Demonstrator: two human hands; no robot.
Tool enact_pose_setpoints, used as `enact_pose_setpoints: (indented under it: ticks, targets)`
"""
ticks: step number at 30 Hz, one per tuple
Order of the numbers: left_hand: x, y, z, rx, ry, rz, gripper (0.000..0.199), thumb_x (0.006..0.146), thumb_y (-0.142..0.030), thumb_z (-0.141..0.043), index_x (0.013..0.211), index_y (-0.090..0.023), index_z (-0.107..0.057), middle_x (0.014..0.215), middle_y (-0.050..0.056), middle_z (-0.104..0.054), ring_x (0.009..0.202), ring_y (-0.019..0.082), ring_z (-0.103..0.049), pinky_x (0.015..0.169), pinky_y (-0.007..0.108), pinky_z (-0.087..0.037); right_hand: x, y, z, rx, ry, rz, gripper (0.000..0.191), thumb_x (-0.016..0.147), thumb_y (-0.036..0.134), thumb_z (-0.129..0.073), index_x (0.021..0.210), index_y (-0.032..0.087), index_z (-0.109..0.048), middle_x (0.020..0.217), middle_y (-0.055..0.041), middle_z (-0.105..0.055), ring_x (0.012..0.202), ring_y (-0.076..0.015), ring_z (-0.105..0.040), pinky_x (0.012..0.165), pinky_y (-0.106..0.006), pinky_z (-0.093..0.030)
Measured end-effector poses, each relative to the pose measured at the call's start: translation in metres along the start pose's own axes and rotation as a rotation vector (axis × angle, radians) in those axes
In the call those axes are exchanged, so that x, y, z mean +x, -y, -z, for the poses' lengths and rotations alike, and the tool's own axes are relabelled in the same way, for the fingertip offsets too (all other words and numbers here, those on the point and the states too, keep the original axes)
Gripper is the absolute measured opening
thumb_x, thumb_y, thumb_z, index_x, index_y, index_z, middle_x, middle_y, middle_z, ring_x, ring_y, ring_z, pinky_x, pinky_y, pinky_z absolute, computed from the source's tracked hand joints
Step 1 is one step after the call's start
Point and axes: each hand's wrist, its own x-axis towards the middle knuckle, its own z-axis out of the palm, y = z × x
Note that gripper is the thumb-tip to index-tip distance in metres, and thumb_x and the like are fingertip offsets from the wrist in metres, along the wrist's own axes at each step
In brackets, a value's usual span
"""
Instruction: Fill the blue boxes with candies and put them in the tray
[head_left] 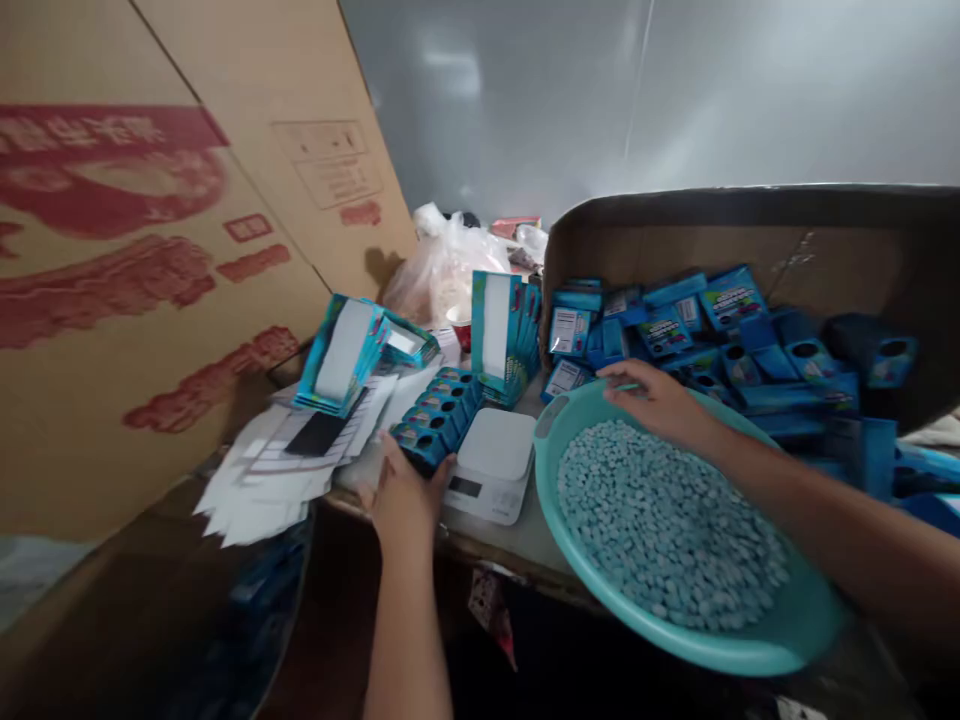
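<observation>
My left hand (pixel 407 492) is at the near end of a row of small blue boxes (pixel 439 415) with dark round openings, its fingers spread around the nearest box. My right hand (pixel 646 398) is over the far rim of a turquoise basin (pixel 551 500), fingers bent near the rim; whether it holds anything is too unclear to tell. Many small pale blue pieces (pixel 660 530) fill the basin. Between the box row and the basin lies a white digital scale (pixel 496 447) with a bare top plate.
A large carton (pixel 675 210) behind the basin holds several blue boxes (pixel 664 330). Flat blue packaging stacks (pixel 345 350) and white papers (pixel 262 470) lie left. Another upright stack (pixel 496 325) stands behind the scale. A tall cardboard carton (pixel 180 230) rises at left.
</observation>
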Motion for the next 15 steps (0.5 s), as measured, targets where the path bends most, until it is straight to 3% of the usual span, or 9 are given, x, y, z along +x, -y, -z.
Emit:
enact_pose_setpoints:
  ticks: [2,4,7,10,12,14,15]
  targets:
    - [-0.009,0.008,-0.007,0.085,-0.032,-0.014,0.104,0.095,-0.055,-0.071,0.166,0.007,-0.028,0.161,0.037,-0.043,0.155,0.050,-0.038,0.129,0.068,-0.026,0.021,-0.004,0.002,-0.104,-0.108,0.015,0.036,0.100,0.033,-0.059,0.130,0.016,-0.070,0.133,-0.0157,-0.066,0.121,-0.0286,-0.066,0.107,-0.044,-0.054]
    - [-0.016,0.018,-0.017,0.119,-0.068,-0.041,0.085,0.097,-0.052,-0.064,0.154,0.009,-0.049,0.167,0.035,-0.035,0.158,0.050,-0.032,0.128,0.064,-0.030,0.044,-0.007,0.002,-0.335,-0.161,0.049,0.035,0.098,0.033,-0.063,0.128,0.019,-0.074,0.148,-0.0166,-0.057,0.136,-0.0331,-0.057,0.116,-0.049,-0.048]
    - [-0.014,0.030,-0.028,0.102,-0.148,-0.166,0.062,0.102,-0.049,-0.053,0.129,0.003,-0.072,0.151,0.031,-0.056,0.147,0.046,-0.046,0.124,0.055,-0.038,0.070,-0.009,-0.004,-0.638,-0.099,-0.099,0.039,0.096,0.043,-0.072,0.130,0.026,-0.077,0.166,-0.0146,-0.041,0.149,-0.0428,-0.043,0.116,-0.055,-0.047]
    - [-0.008,0.034,-0.025,0.040,-0.070,-0.228,0.049,0.103,-0.048,-0.051,0.099,-0.008,-0.080,0.115,0.026,-0.073,0.122,0.043,-0.062,0.114,0.055,-0.046,0.074,-0.011,-0.009,-0.664,-0.041,-0.265,0.053,0.096,0.048,-0.074,0.143,0.026,-0.068,0.156,-0.0192,-0.050,0.123,-0.0355,-0.067,0.099,-0.044,-0.057]
    - [-0.010,0.032,-0.017,-0.026,0.025,-0.203,0.043,0.102,-0.043,-0.053,0.094,-0.009,-0.079,0.108,0.026,-0.073,0.118,0.044,-0.063,0.110,0.058,-0.048,0.064,-0.009,-0.005,-0.664,-0.042,-0.248,0.047,0.097,0.042,-0.071,0.139,0.019,-0.068,0.137,-0.0221,-0.062,0.096,-0.0308,-0.075,0.086,-0.041,-0.060]
    - [-0.018,0.028,-0.010,-0.065,0.031,-0.168,0.036,0.101,-0.037,-0.058,0.100,-0.009,-0.080,0.114,0.027,-0.073,0.120,0.044,-0.065,0.110,0.060,-0.048,0.053,-0.004,0.000,-0.705,-0.081,-0.187,0.029,0.099,0.035,-0.063,0.122,0.021,-0.074,0.114,-0.0192,-0.070,0.084,-0.0300,-0.076,0.074,-0.039,-0.060]
    - [-0.023,0.027,-0.007,-0.079,0.021,-0.149,0.032,0.099,-0.036,-0.062,0.101,-0.010,-0.080,0.114,0.026,-0.074,0.121,0.042,-0.066,0.110,0.059,-0.049,0.051,0.000,-0.001,-0.697,-0.078,-0.061,0.027,0.102,0.032,-0.053,0.113,0.024,-0.077,0.102,-0.0169,-0.071,0.078,-0.0292,-0.075,0.069,-0.039,-0.059]
